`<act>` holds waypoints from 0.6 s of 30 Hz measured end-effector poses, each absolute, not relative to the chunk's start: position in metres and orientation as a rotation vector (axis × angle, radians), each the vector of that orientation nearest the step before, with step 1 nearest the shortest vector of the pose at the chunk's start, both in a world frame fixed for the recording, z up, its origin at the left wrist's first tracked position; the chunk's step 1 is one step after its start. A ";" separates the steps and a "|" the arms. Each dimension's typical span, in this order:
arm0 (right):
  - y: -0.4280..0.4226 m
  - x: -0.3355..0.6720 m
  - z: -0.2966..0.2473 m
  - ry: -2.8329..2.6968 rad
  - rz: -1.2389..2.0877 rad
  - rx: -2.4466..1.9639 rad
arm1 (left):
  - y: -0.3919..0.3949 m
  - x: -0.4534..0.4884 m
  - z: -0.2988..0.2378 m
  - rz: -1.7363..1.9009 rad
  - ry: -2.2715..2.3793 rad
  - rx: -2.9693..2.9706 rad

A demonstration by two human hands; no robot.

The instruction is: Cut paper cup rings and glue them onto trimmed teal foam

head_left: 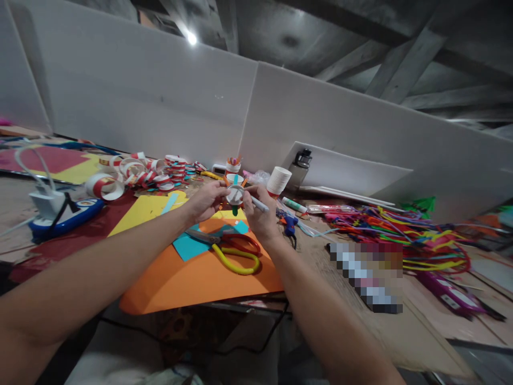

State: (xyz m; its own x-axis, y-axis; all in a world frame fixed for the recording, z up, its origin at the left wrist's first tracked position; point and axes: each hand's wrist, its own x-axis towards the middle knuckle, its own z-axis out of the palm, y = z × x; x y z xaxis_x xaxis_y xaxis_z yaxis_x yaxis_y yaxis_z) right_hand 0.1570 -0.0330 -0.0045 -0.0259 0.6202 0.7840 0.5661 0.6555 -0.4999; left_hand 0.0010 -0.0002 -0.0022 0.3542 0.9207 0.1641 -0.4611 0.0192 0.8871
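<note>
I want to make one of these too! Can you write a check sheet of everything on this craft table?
Surface: wooden table, partly covered by orange paper, yellow paper and teal paper.
Job's things: small round white cup piece; white marker.
Clutter: scissors, red-and-white paper rings, paper cups, blue glue gun, pipe cleaners, bottle.
Hands: left hand grips the cup piece; right hand grips the marker, tip at the piece.
Cables: white cable far left; black cable under the table edge.
Surroundings: white boards behind; ceiling light.
</note>
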 end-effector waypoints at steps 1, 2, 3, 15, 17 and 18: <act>-0.032 0.157 -0.005 -1.683 0.056 -0.972 | 0.000 0.001 -0.002 1.158 0.545 1.069; -0.032 0.157 -0.005 -1.682 0.056 -0.967 | -0.001 0.001 -0.002 1.159 0.545 1.067; -0.032 0.157 -0.005 -1.683 0.056 -0.961 | -0.001 0.001 -0.001 1.162 0.547 1.064; -0.031 0.157 -0.005 -1.694 0.046 -0.987 | -0.002 0.002 -0.002 1.166 0.551 1.084; -0.031 0.158 -0.006 -1.695 0.052 -0.986 | -0.002 0.002 -0.003 1.163 0.538 1.084; -0.031 0.158 -0.006 -1.694 0.055 -0.982 | -0.001 0.002 -0.003 1.162 0.534 1.082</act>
State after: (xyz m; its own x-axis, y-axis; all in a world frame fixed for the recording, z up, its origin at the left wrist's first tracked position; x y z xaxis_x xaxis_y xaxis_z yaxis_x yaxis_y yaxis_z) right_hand 0.1578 -0.0308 -0.0061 -0.0315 0.6237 0.7810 0.5715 0.6523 -0.4979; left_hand 0.0017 -0.0012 -0.0029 0.3568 0.9172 0.1775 -0.4621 0.0081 0.8868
